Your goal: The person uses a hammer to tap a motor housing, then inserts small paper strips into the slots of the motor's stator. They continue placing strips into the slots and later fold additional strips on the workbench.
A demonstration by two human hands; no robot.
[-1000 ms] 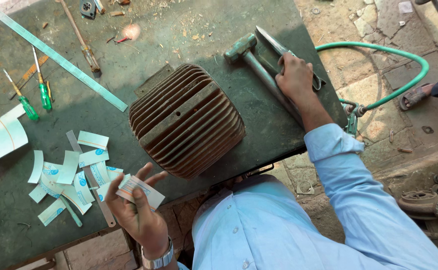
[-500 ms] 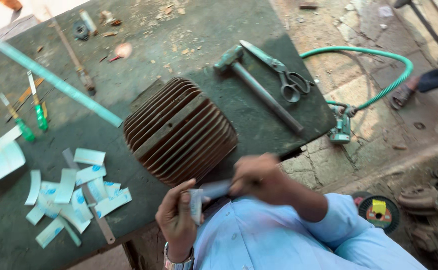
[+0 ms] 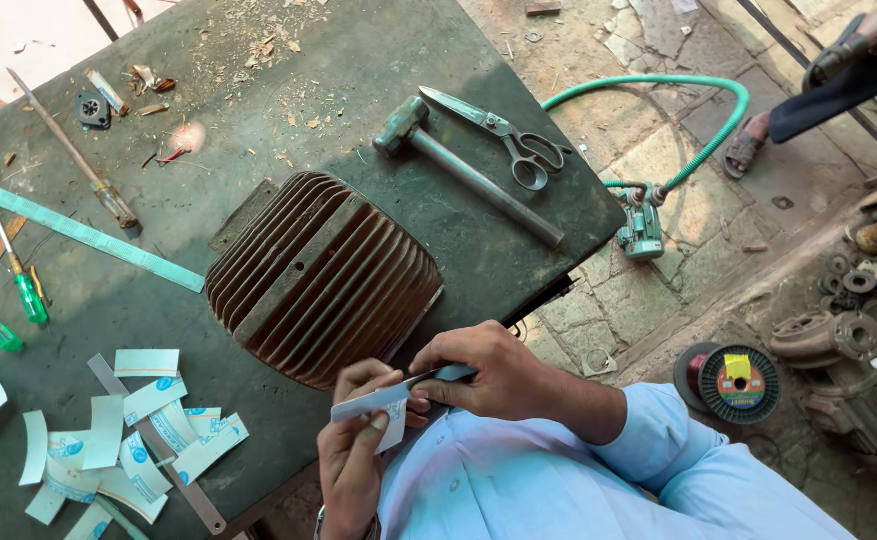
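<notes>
mostly hidden: both hands (image 3: 428, 420) pinching paper strip (image 3: 370, 405), far end covered by fingers.

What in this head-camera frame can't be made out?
- Paper strip: its far end is hidden behind the left hand.
- Slim tool under the right hand: only a tip shows, so its kind is unclear.
- Person at top right: cut off by the frame edge.
- Wire spool: label too small.

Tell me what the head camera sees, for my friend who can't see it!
A person's left hand and right hand hold a pale paper strip above a dark green table. A ribbed metal motor housing, hammer, scissors and paper pieces lie there.
</notes>
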